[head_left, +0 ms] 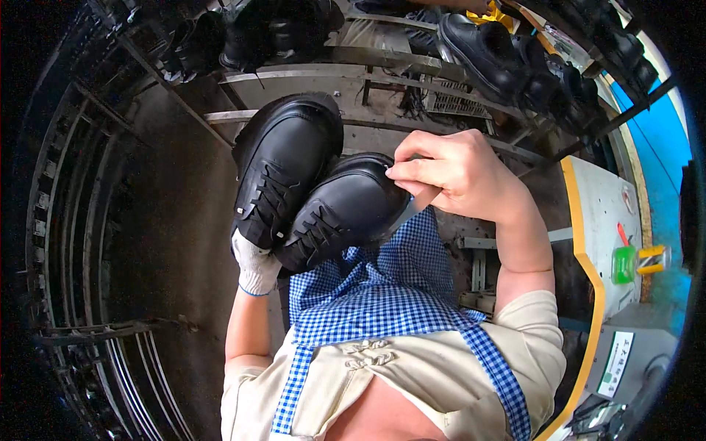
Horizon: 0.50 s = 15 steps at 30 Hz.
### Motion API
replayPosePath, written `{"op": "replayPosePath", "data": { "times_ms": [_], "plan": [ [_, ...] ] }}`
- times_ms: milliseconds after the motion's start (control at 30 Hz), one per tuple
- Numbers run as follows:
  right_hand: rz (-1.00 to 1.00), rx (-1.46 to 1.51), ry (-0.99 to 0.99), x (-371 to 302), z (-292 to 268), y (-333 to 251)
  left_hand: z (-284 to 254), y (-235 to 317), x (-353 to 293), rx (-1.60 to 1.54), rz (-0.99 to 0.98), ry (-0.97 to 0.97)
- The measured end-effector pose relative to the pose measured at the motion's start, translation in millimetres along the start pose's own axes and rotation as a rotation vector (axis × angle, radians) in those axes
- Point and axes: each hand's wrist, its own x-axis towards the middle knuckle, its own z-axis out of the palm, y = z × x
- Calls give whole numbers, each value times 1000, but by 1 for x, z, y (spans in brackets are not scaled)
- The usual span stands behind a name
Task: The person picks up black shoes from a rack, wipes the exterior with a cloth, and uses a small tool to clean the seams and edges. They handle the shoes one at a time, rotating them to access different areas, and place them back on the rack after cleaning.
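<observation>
My left hand (256,268), in a white knit glove, grips a pair of black lace-up shoes from below at their heel ends. The larger-looking shoe (283,158) leans to the left with its toe pointing away. Beside it and touching it, the other shoe (342,206) has its toe turned to the right. My bare right hand (456,173) is closed, with thumb and forefinger pinched at that toe. A thin, flat, blade-like strip (413,209) runs from under these fingers along the shoe's side; its handle end is mostly hidden in the hand.
Metal racks carry several black shoes (482,55) at the far right and more shoes (246,37) at the far left. A yellow-edged white table (599,213) stands to my right, with a green container (624,264) on it. Dark rack rails (70,184) line the left side.
</observation>
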Motion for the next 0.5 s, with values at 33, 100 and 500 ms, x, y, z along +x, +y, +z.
{"op": "replayPosePath", "data": {
  "times_ms": [33, 100, 500],
  "plan": [
    [8, -30, -34, 1, -1, -2, 3, 7, 1, -139, -71, 12],
    [20, -89, -99, 4, -2, -7, 0, 5, 3, -454, -293, 86],
    [88, 36, -293, 15, 22, 9, -26, -23, -4, 345, 129, 46]
  ]
}}
